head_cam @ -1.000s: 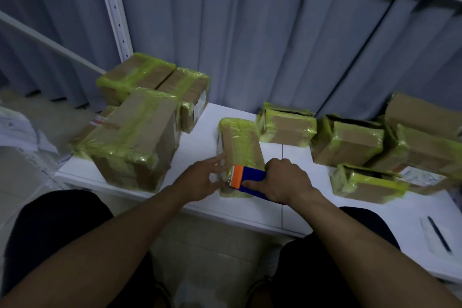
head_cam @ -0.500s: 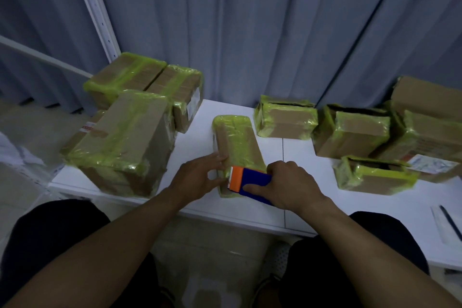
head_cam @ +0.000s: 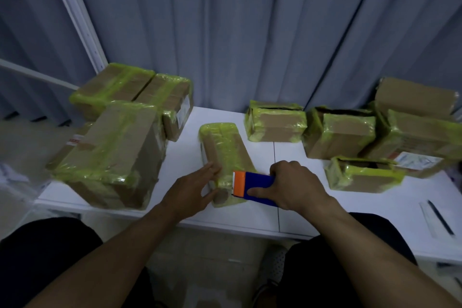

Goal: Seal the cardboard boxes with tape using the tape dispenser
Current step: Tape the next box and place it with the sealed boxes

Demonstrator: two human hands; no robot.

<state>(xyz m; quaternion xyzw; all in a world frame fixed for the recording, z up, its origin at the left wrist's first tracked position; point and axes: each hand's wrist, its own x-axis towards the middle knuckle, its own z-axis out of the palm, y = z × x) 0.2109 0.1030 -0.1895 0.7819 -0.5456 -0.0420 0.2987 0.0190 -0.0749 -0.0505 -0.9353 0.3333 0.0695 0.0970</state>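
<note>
**Tape Dispenser at the Narrow Box**

Our right hand point(head_cam: 295, 187) gripped the blue-and-orange tape dispenser point(head_cam: 255, 186) against the near end of the narrow box point(head_cam: 225, 147) on the white table point(head_cam: 185, 157). Our left hand point(head_cam: 192, 187) lay flat against that box's side. The rear box point(head_cam: 275, 122) gaped darkly, its contents unseen.

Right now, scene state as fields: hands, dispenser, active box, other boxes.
left hand: fingers straight, against the narrow box's near left side
right hand: grips the dispenser
dispenser: blue, orange end at the narrow box's near end
narrow box: flat on the table, heavily wrapped in yellow-green tape
table: white
large box: left, taped
right box: taped, dark gap along its top
</note>
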